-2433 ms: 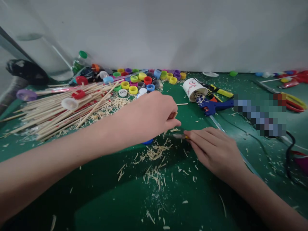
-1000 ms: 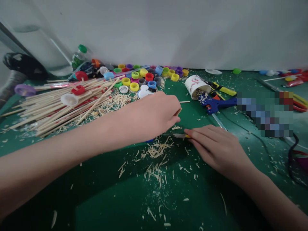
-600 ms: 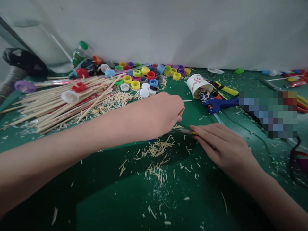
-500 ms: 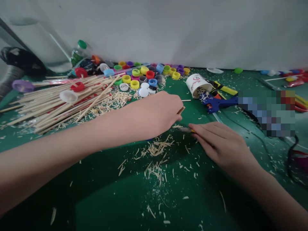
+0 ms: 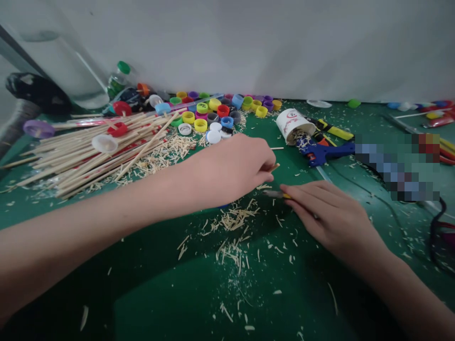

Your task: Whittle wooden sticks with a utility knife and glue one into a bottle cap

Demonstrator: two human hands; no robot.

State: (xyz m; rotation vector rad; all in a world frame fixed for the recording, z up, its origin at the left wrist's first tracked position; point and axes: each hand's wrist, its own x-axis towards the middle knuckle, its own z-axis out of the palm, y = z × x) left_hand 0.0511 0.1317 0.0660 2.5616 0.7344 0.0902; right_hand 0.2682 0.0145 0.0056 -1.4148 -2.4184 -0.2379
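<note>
Being held in the tightly curled left hand (image 5: pixel 241 163) is a wooden stick (image 5: pixel 276 166) (only its tip is exposed). Just beside it, a knife (image 5: pixel 273 193) is pinched between the closed fingers of the right hand (image 5: pixel 329 206). Shavings (image 5: pixel 236 219) are strewn over the green table (image 5: pixel 159 293) below. Beyond, bottle caps (image 5: pixel 200 125), bundled sticks (image 5: pixel 88 163), a tipped paper cup (image 5: pixel 288 123) and a blue glue gun (image 5: pixel 325 152) are spread.
</note>
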